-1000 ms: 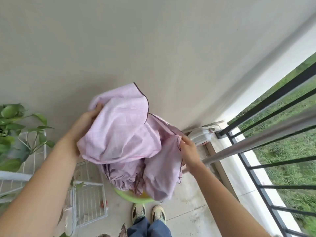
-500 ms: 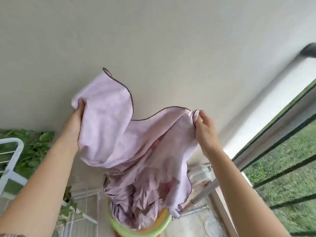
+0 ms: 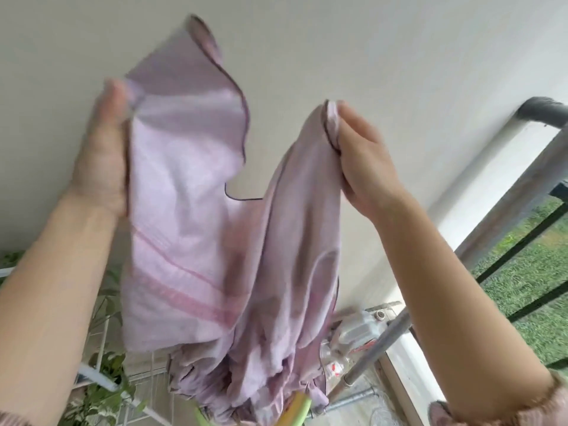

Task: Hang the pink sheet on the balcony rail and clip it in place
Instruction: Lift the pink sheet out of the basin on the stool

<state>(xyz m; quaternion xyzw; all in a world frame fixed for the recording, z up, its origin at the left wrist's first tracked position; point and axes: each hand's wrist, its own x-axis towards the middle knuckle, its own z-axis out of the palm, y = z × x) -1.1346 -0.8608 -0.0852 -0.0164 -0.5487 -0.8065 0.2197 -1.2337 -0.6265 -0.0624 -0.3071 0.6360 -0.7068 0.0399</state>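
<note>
Balcony wall, both hands gripping pink sheet (image 3: 196, 241)

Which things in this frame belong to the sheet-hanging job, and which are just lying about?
Job: pink sheet; left hand and right hand holding it up; balcony rail.
Lying about: green tub; leafy plant; white wire rack; plastic jug; grey drainpipe.

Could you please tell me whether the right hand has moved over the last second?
Yes: the right hand has risen, lifting the pink sheet well above the green basin.
</note>
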